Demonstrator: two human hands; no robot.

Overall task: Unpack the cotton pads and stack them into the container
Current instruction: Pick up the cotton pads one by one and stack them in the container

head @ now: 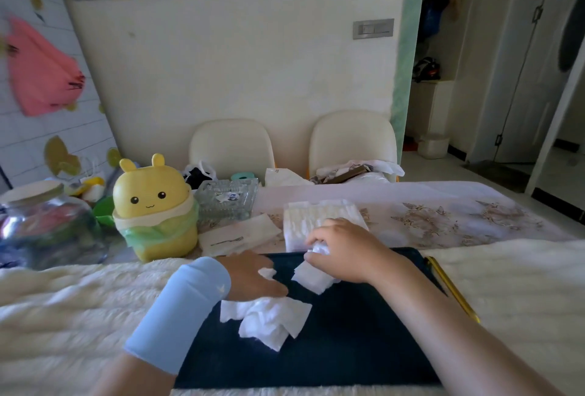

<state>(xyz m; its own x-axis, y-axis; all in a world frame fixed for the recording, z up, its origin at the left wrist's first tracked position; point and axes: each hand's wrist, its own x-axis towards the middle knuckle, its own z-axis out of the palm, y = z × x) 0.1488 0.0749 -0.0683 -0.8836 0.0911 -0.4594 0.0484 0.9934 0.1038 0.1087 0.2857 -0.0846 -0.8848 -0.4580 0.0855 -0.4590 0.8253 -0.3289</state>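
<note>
Right hand (pixel 342 253): curled round a clump of pads (pixel 313 278) at the near end of the pack (pixel 304 218).
Left hand (pixel 253 275): fingers fairly straight, resting on the dark mat (pixel 348 364), one pad at the fingertips. It holds nothing.
Loose pads (pixel 269 319): crumpled heap on the mat, just beside my left hand.
Handling: light, soft and limp, so they crush easily. Best pinched flat by the edges, I judge.
Axis: the clump runs lengthwise from the pack toward me; the pack lies flat, its mouth seemingly my way.
Glass container (pixel 226 202): well apart, far left — likely the target.
</note>
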